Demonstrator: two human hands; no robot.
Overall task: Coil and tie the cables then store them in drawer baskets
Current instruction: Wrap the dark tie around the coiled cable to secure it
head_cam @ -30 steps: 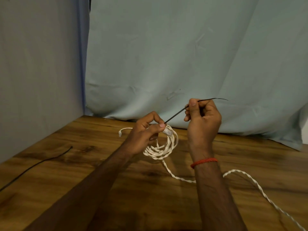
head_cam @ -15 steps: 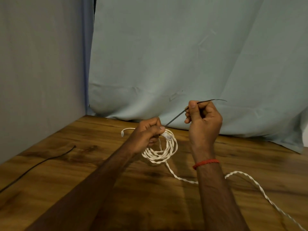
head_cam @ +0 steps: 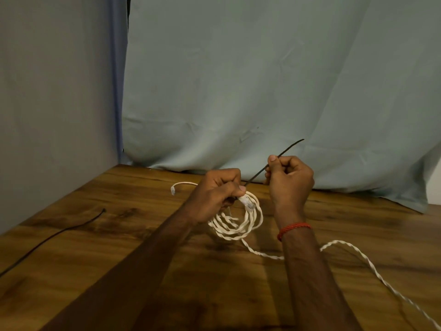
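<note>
1. We see the left hand (head_cam: 218,194) curled around the top of the white cable coil (head_cam: 255,220). Its thumb and forefinger are pressed together over the strands, just above a clear plug (head_cam: 248,203).
2. The right hand (head_cam: 290,181) is closed in a pinch on the black cable tie (head_cam: 290,148), thumb on top. The tie's tip sticks out beyond the fist.
3. The tie's long axis is what the next move depends on. It runs taut on a diagonal, low at the left thumb and rising toward the back right corner of the desk (head_cam: 95,199). Its free end therefore lies up and to the right of the coil grip.
4. The coil hangs below the left hand over the middle of the desk. We cannot tell whether its lowest loops touch the wood.
5. Not all of the cable is coiled. A loose tail (head_cam: 336,241) leaves the coil's bottom, is hidden by the right forearm, and runs toward the front right corner. A short end with a second plug (head_cam: 173,191) pokes out left of the left hand.
6. We judge the step to be cinching the tie. The pull should follow that diagonal, away from the left hand, which must keep the loops gathered.
7. A black wire (head_cam: 71,227) lies well apart near the left edge. No drawer basket is in view.
</note>
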